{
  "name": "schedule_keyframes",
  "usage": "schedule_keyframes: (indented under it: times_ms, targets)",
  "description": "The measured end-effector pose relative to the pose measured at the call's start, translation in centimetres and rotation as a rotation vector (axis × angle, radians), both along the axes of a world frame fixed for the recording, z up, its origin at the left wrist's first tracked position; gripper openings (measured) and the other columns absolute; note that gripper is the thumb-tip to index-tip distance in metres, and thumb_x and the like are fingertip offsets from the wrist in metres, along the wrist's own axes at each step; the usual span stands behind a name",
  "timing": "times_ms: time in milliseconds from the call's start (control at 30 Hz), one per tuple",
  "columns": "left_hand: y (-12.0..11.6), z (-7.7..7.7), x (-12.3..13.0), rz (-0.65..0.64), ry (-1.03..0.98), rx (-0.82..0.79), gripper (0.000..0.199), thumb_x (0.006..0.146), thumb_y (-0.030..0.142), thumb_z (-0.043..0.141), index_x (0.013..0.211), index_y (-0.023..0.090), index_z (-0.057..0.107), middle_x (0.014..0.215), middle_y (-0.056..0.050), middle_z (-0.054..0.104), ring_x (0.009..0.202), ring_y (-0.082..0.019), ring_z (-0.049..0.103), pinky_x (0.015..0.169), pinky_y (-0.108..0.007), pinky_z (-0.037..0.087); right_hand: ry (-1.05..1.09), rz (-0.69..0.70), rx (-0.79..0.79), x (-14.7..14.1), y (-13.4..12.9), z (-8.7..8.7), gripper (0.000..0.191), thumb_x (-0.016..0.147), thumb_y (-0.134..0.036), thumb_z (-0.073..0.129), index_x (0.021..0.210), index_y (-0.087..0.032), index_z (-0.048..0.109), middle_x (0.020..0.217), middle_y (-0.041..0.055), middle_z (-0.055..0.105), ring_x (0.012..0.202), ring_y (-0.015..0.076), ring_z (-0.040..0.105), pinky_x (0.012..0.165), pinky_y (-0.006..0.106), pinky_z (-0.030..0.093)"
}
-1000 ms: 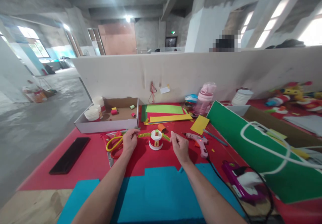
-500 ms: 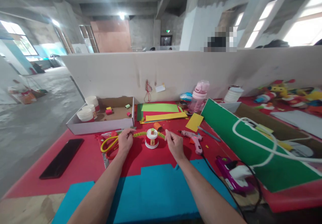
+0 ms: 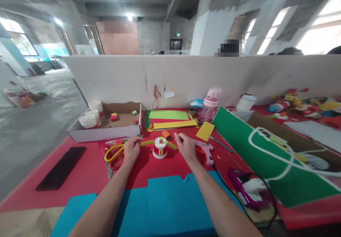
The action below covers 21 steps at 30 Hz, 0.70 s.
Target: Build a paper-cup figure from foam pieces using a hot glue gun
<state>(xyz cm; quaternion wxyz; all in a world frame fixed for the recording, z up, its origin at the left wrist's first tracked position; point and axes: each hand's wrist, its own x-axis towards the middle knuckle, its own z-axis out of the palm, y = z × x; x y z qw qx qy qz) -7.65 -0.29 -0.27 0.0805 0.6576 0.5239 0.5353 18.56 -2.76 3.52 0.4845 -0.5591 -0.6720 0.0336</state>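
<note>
A small red-and-white paper cup [image 3: 160, 149] stands upside down on the red table, with a small green-and-red piece [image 3: 161, 140] on top. Zigzag-folded yellow-green paper strips stick out from its sides like arms. My left hand [image 3: 132, 149] is closed, pinching the outer end of the left paper strip [image 3: 147, 143]. The right paper strip [image 3: 172, 145] slants down with its outer end free. Just above and beside that end is my right hand [image 3: 186, 146], its fingertips slightly apart and nothing visible in them. Behind the cup lies an orange paper roll [image 3: 166, 134].
Yellow-handled scissors [image 3: 113, 152] and a phone [image 3: 61, 168] lie left. A pink glue gun [image 3: 206, 151] with a black cord is right, near a purple power strip [image 3: 246, 188] and green board [image 3: 255, 166]. A shallow box [image 3: 103, 134] holds paper cups. Blue foam sheets [image 3: 170, 205] lie in front.
My right hand has let go of the right paper strip and risen slightly; that strip now slants downward. My left hand stays at the left strip. The view has shifted a little.
</note>
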Motion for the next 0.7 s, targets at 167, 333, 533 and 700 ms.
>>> schedule_keyframes:
  times_ms: [167, 333, 533, 700]
  targets:
    - [0.0, -0.2, 0.4, -0.013, 0.016, 0.047, 0.031, 0.068, 0.006, 0.042, 0.076, 0.019, 0.069, 0.073, -0.002, 0.068, 0.069, -0.015, 0.062, 0.070, -0.026, 0.050, -0.465, -0.140, -0.202, 2.7, 8.5, 3.6, 0.027, 0.096, -0.030, 0.042, 0.097, -0.018, 0.065, 0.097, 0.0097, 0.070, 0.091, 0.0197, 0.063, 0.077, 0.027, 0.044]
    - [0.0, -0.2, 0.5, -0.033, 0.061, 0.107, 0.030, 0.067, 0.005, 0.042, 0.074, 0.020, 0.067, 0.068, -0.001, 0.065, 0.068, -0.015, 0.060, 0.068, -0.026, 0.049, -0.761, -0.081, -0.435, 3.5, 15.7, 3.9, 0.044, 0.081, -0.010, 0.059, 0.124, -0.009, 0.057, 0.123, 0.0208, 0.062, 0.115, 0.0256, 0.058, 0.092, 0.028, 0.043]
    - [0.3, -0.5, 0.8, -0.051, 0.075, 0.091, 0.030, 0.069, 0.002, 0.042, 0.072, 0.020, 0.065, 0.068, -0.002, 0.063, 0.070, -0.016, 0.059, 0.068, -0.027, 0.048, -0.879, -0.018, -0.596, 2.9, 20.0, 1.8, 0.059, 0.066, 0.001, 0.067, 0.123, -0.011, 0.060, 0.121, 0.0207, 0.065, 0.111, 0.0293, 0.063, 0.090, 0.034, 0.048]
    - [0.4, -0.6, 1.0, -0.088, 0.075, 0.092, 0.031, 0.067, 0.000, 0.042, 0.072, 0.020, 0.064, 0.069, -0.002, 0.063, 0.070, -0.016, 0.059, 0.068, -0.026, 0.047, -0.922, -0.012, -0.704, 2.7, 22.3, 1.7, 0.046, 0.060, 0.003, 0.069, 0.104, -0.011, 0.071, 0.108, 0.0201, 0.070, 0.101, 0.0332, 0.067, 0.082, 0.037, 0.052]
